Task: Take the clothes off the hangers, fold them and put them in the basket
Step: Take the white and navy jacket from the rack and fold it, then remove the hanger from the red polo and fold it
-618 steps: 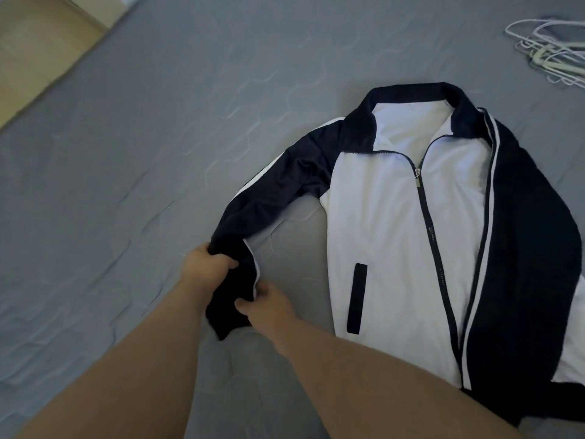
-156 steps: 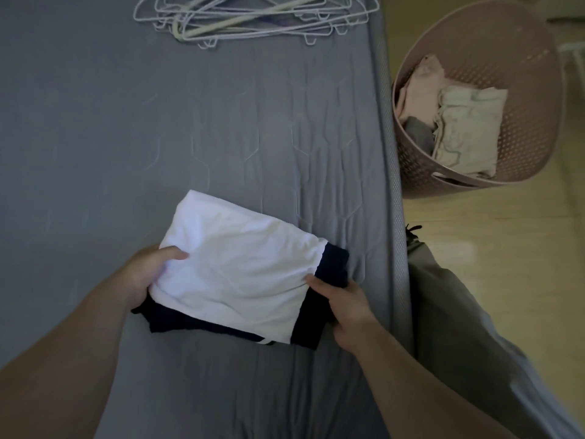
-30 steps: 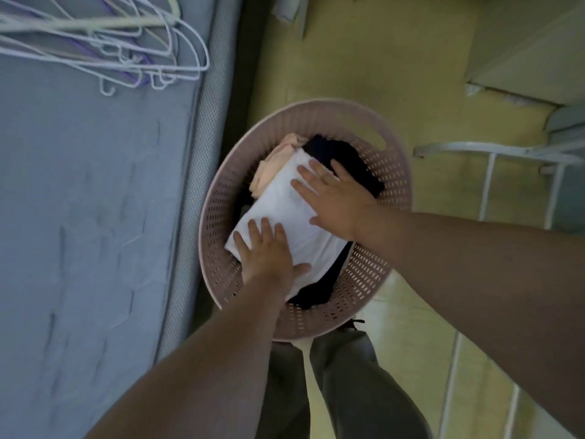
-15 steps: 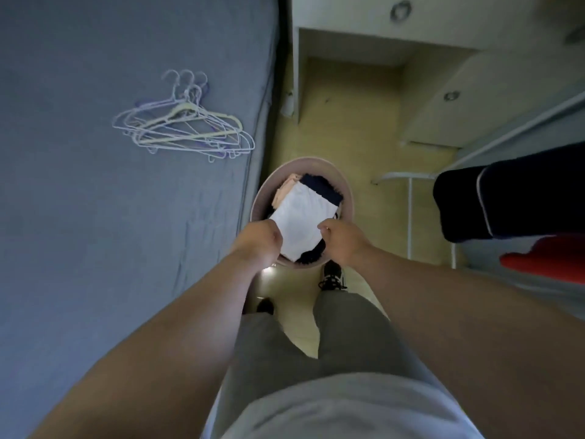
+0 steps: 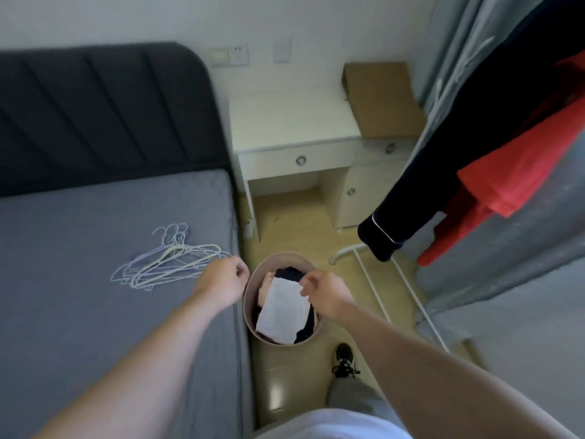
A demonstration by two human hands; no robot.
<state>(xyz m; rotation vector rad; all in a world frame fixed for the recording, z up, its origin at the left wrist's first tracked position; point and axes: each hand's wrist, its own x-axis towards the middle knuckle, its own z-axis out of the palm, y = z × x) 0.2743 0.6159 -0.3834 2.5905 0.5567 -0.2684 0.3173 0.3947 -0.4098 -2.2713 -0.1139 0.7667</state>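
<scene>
Our folded jacket [image 5: 281, 315] lies in the pink basket [image 5: 246, 299], which stands on the floor between the bed [image 5: 79, 312] and the clothes rack [image 5: 376, 280]. It rests on a peach garment [image 5: 265, 285] and other folded pieces. Its white panel faces up. Its long axis runs from near rim to far rim, roughly along the bed's edge, with the dark end farthest from us.

Our left hand [image 5: 223, 283] hovers just beside the basket and our right hand [image 5: 327, 296] above the jacket, fingers loosely curled and gripping nothing.

Empty hangers [image 5: 167, 264] lie piled on the bed. We judge the job well along but unfinished: a dark garment [image 5: 443, 147] and a red garment [image 5: 519, 160] hang on the rack.
</scene>
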